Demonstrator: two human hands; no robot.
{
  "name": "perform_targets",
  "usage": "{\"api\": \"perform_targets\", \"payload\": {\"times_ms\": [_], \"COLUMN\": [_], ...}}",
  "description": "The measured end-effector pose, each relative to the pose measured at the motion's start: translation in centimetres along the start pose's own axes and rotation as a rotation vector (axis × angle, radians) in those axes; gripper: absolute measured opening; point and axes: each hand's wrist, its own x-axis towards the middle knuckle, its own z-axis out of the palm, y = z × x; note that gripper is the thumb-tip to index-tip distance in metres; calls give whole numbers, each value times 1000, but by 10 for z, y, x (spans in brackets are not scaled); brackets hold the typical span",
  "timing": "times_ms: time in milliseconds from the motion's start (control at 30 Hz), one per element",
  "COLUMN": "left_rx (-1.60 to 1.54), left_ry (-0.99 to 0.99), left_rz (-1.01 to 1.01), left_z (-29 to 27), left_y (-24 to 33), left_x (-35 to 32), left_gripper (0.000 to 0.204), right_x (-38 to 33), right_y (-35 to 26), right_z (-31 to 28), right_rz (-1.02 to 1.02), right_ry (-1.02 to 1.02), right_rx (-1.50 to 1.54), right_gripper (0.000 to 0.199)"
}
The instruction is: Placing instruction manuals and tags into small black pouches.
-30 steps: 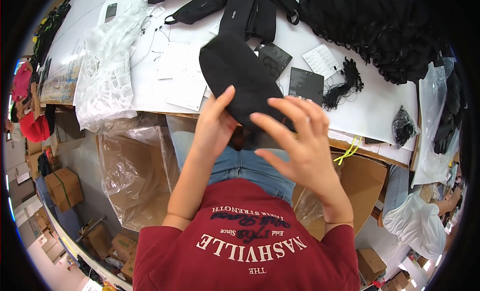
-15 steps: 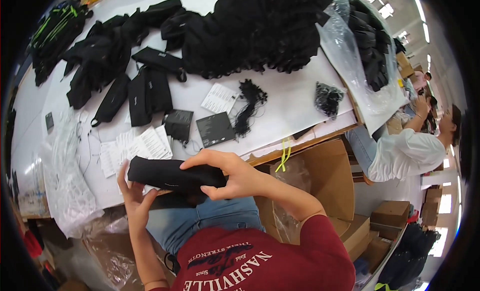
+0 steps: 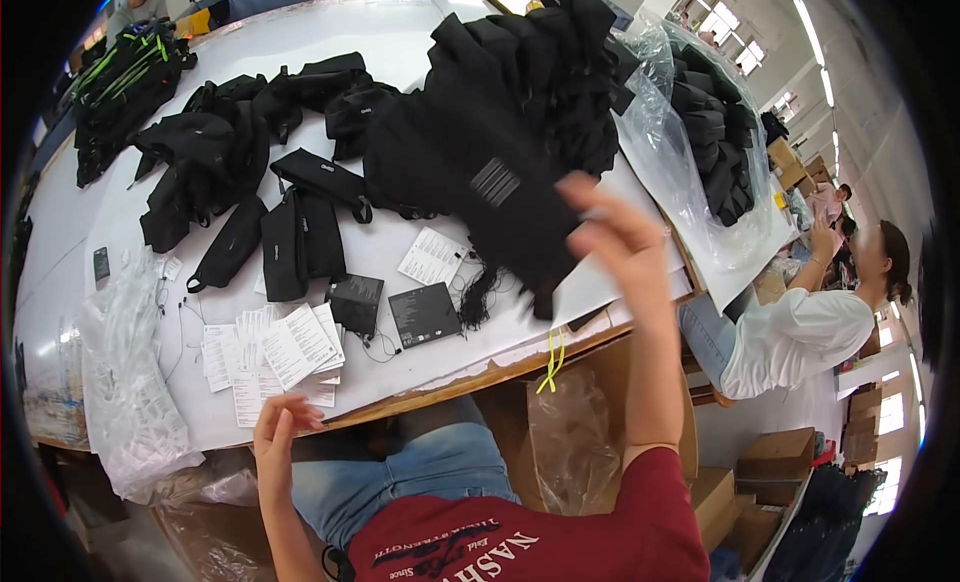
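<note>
My right hand [image 3: 625,237], smeared by motion, reaches out to the near right edge of a large pile of black fabric pouches [image 3: 420,152]. Its thumb and a finger are beside a black piece with a grey striped patch [image 3: 495,183], which spreads toward the table's front. Whether the fingers grip that fabric cannot be made out. At the table's front edge, my left hand [image 3: 283,424] is empty, its fingers loosely bent and apart. Just beyond it lies a heap of white printed cards [image 3: 300,347].
Black zip pouches [image 3: 285,247], dark cards [image 3: 423,315] and black cords [image 3: 480,300] lie mid-table. Clear plastic [image 3: 130,382] covers the left side; a bag of black pieces [image 3: 712,132] is at right. A person in white [image 3: 800,342] sits on the right.
The black pouch has left my hands. My right hand has moved far out to the right; my left has dropped slightly. Black fabric from the pile now reaches nearer, over part of the cords.
</note>
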Motion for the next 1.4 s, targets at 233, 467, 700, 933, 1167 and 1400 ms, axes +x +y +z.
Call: {"api": "perform_targets", "payload": {"times_ms": [233,467,700,933,1167,1400], "left_rx": [-137,-180,-121,-155,-74,427], "left_ry": [-18,-13,-94,-139,-49,474], "left_rz": [-221,-260,-295,-289,-294,329], "left_z": [3,15,14,28,31,-10], "left_y": [-28,-40,-35,-43,-40,19], "left_x": [-23,-25,-17,-17,-24,26], "left_gripper": [24,22,22,21,19,15], "right_x": [87,19,-54,-63,-72,-97], "right_y": [-35,70,151,157,155,149], "right_z": [-104,-96,-31,-5,51,130], "right_rz": [-543,-132,-76,-72,-5,-76], "right_ry": [889,874,369,219,2,-152], "right_rx": [-201,-295,-979,-997,-794,-674], "right_gripper": [38,37,33,14,12,14]}}
